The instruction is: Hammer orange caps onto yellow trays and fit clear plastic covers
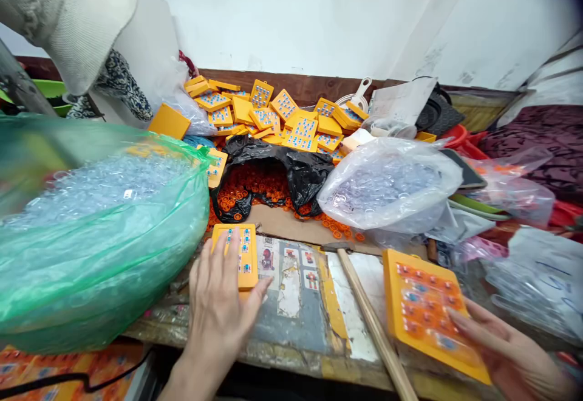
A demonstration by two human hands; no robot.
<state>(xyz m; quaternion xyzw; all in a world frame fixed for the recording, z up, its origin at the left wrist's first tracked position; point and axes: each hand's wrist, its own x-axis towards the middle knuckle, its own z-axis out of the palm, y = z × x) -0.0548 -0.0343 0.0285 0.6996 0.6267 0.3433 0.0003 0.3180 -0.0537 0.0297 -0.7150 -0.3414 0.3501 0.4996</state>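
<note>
My left hand (221, 288) lies with fingers stretched flat over a yellow plastic plate (247, 249) on the bench. Small blue and clear pieces sit in rows on that plate. On the right, my right hand (505, 340) grips another yellow plate (396, 304) by its edge, thumb on its face. This one is tilted, held above the bench's front edge, and carries rows of orange pieces plus some blue ones. Between the hands lies a hammer (371, 319), its wooden handle pointing toward me and its dark head away.
A green bag (136, 267) of clear pieces bulges at left; a white bag (437, 170) of clear pieces stands right. Orange rings (268, 182) spill from a black bag (305, 173). Yellow plates (285, 106) are heaped by the wall. Worn cardboard (291, 322) covers the bench.
</note>
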